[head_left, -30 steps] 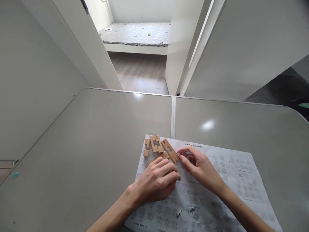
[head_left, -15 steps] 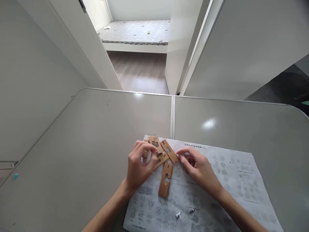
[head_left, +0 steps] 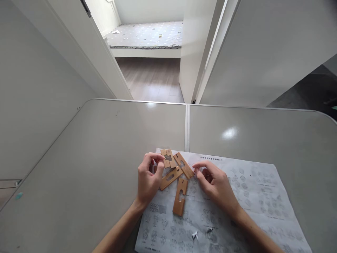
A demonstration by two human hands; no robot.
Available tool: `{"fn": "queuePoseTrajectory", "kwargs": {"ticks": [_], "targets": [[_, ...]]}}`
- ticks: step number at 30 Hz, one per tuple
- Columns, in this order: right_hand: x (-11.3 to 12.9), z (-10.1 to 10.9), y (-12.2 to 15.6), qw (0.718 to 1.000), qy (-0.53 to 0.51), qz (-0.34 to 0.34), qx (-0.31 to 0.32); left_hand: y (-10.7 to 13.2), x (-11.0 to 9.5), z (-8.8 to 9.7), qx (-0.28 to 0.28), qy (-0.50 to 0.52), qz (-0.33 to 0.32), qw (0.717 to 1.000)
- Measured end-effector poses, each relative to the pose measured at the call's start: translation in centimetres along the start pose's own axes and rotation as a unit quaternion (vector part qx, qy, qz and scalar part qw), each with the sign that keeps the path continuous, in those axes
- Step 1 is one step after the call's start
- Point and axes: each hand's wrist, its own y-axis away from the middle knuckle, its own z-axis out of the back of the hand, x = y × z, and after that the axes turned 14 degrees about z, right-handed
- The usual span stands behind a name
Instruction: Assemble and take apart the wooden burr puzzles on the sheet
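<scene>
Resting on the printed sheet [head_left: 252, 200] over the desk [head_left: 131, 133], piece 1 [head_left: 178, 202], piece 2 [head_left: 176, 172] and piece 3 [head_left: 186, 169] look like flat wood: probably light, stiff and fairly smooth. Pinching the long outer edges near a solid end seems safest, since the cut-out middles could chip. The left hand [head_left: 150, 174] curls, thumb and forefinger narrowly spaced, by the notched pair [head_left: 172, 161]; the right hand [head_left: 214, 179] bends narrowly at piece 3's near end. Whether either grips, I cannot tell.

Home. Bed [head_left: 147, 33] with patterned mattress beyond the fingers [head_left: 200, 164], past open door [head_left: 196, 45]. Wood-look floor [head_left: 150, 75] there too.
</scene>
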Motion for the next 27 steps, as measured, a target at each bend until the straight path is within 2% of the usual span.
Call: {"fn": "queuePoseTrajectory", "kwargs": {"ticks": [27], "targets": [[0.01,-0.08,0.19,1.000,0.001,-0.013,-0.011,-0.07,0.06,0.01,0.009,0.000,-0.005,1.000]]}}
